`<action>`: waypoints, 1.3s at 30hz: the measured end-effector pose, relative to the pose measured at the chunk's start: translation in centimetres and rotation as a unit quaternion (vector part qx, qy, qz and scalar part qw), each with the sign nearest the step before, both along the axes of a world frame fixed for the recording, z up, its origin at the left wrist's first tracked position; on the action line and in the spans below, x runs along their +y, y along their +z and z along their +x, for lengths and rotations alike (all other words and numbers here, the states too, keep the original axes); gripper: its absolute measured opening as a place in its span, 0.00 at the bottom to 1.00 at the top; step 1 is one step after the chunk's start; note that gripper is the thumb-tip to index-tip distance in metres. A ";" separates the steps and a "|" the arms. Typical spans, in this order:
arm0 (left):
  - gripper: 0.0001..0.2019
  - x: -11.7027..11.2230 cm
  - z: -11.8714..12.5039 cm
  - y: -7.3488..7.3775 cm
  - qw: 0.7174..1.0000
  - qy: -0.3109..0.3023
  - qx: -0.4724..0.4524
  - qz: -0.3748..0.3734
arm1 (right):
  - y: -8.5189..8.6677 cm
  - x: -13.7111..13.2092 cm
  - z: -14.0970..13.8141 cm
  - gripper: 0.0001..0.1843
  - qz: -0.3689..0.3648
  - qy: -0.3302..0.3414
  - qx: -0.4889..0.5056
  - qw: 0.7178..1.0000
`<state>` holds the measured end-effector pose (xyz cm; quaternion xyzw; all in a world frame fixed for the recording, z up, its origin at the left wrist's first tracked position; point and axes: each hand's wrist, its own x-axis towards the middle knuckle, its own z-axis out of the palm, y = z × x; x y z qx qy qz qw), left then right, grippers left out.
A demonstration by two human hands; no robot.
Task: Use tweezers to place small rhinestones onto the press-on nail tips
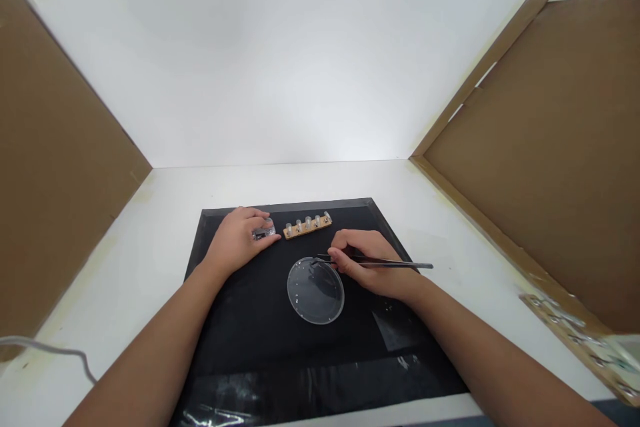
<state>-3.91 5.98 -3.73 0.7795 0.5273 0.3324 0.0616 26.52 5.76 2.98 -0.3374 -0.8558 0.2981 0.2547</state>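
My left hand (240, 235) rests on the black mat, its thumb and fingers closed around a small clear piece (264, 232) with dark and silvery parts. What exactly this piece is I cannot make out. Pinched in my right hand (367, 257) is a pair of metal tweezers (395, 264), tips pointing left. Those tips are over the far rim of a round, clear shallow dish (315, 293). Several tiny bright specks show in the dish; whether the tweezers grip anything is too small to tell. Between my hands, beyond the dish, lies a wooden strip (306, 227) bearing several clear cylinders.
Under everything lies a black mat (260, 340) on a white table (165, 213). Brown boards stand left (55, 147) and right (545, 140), with a white wall behind. A second wooden strip (575, 340) with metal fittings lies at right. A grey cable (55, 350) enters at left.
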 end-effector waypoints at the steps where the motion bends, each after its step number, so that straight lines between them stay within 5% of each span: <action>1: 0.06 0.1 0.0 -0.1 1.000 -0.003 -0.001 0.004 | 0.0 0.0 0.0 0.19 -0.001 0.003 -0.002 1.000; 18: 0.07 0.4 -0.4 -0.3 0.997 -0.063 0.020 0.027 | -0.6 0.3 0.3 0.14 -0.010 0.020 0.007 1.000; 26: 0.18 -0.5 -0.3 0.1 0.999 -0.037 0.006 0.015 | -0.6 0.4 0.3 0.14 0.012 0.023 -0.002 1.000; 31: 0.07 -1.1 0.1 1.4 0.999 0.013 0.013 -0.045 | -0.4 0.3 0.3 0.13 0.025 0.012 0.005 1.000; 39: 0.09 -0.6 -0.3 1.2 0.996 0.054 0.042 -0.051 | -0.5 0.3 0.5 0.13 0.022 -0.002 0.010 1.000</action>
